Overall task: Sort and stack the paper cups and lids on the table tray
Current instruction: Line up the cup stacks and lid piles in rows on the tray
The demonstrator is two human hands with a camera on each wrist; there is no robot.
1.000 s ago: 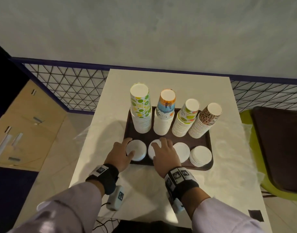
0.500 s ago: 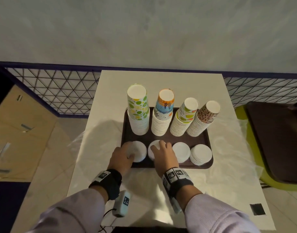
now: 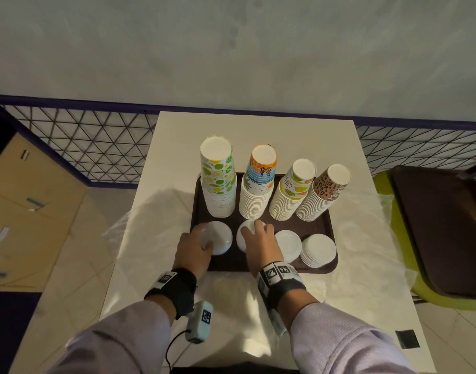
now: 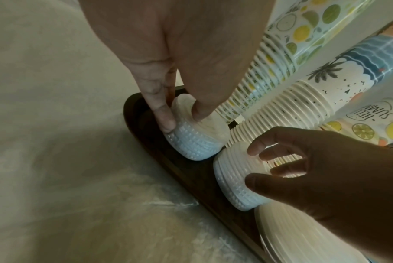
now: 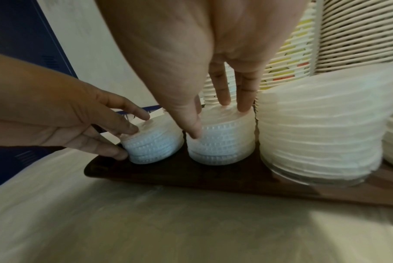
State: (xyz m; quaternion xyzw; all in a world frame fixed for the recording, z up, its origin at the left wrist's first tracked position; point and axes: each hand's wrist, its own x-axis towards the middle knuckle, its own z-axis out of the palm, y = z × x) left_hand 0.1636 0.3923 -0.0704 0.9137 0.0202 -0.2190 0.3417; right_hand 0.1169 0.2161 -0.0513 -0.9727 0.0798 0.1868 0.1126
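A brown tray (image 3: 231, 264) carries four upside-down paper cup stacks at the back: lime print (image 3: 219, 184), orange-blue beach print (image 3: 258, 190), summer print (image 3: 290, 195) and leopard print (image 3: 323, 195). Four white lid stacks stand along the front. My left hand (image 3: 202, 238) grips the leftmost lid stack (image 3: 220, 238), thumb on its side and fingers on top (image 4: 183, 119). My right hand (image 3: 255, 236) holds the second lid stack (image 3: 248, 225) in the same way (image 5: 211, 117). The third (image 3: 288, 245) and fourth lid stacks (image 3: 319, 251) stand untouched.
The tray lies on a white table (image 3: 258, 130) covered with clear plastic sheet. A wire mesh fence (image 3: 83, 147) runs behind it. A second brown tray (image 3: 441, 230) rests on a green seat at the right. Cardboard boxes (image 3: 29, 206) stand on the floor at the left.
Both hands stay on the same two lid stacks. My left fingers have drawn in closer round the leftmost stack. The head view has shifted a little.
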